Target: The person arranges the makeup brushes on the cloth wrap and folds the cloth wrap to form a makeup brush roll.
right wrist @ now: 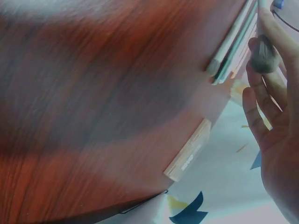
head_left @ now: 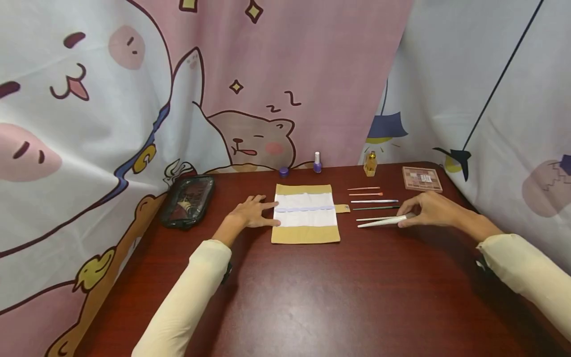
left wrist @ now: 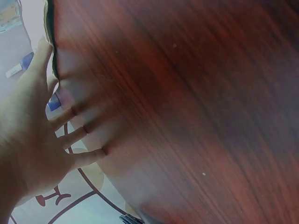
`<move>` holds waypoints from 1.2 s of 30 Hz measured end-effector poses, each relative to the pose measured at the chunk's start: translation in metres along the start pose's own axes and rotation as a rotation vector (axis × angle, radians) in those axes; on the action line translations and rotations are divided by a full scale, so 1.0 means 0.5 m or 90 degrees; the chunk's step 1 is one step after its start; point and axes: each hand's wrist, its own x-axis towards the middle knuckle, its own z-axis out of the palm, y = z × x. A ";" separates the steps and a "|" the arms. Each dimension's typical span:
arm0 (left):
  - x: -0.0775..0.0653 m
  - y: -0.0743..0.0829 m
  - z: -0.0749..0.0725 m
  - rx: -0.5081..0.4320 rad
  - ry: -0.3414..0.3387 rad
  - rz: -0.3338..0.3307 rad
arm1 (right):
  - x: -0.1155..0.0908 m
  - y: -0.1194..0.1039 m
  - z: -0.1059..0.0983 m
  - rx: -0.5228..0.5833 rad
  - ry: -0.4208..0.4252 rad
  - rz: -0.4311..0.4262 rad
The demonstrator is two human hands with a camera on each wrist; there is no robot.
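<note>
A yellow and white fabric brush roll (head_left: 305, 235) lies spread flat on the table, its short strap pointing right. My left hand (head_left: 251, 213) is at its left edge, thumb and index finger extended onto the cloth, the other fingers spread. To the right, my right hand (head_left: 428, 210) pinches a makeup brush (head_left: 383, 222) by its bristle end, the white handle pointing left. The dark, rounded brush head (right wrist: 264, 59) shows between the fingers in the right wrist view. Several slim brushes, including a dark green one (head_left: 374, 208) and a white one (head_left: 373, 201), lie in a row beyond it.
Along the back stand a purple jar (head_left: 283, 172), a purple nail polish bottle (head_left: 317, 164) and a gold perfume bottle (head_left: 370, 164). An eyeshadow palette (head_left: 421, 187) lies back right. A black-edged clear pouch (head_left: 187, 202) is at left. Printed curtains (head_left: 339, 74) border the table.
</note>
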 end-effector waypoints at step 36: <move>-0.002 0.005 0.008 -0.003 0.023 -0.003 | 0.172 -0.175 0.011 0.530 0.156 0.064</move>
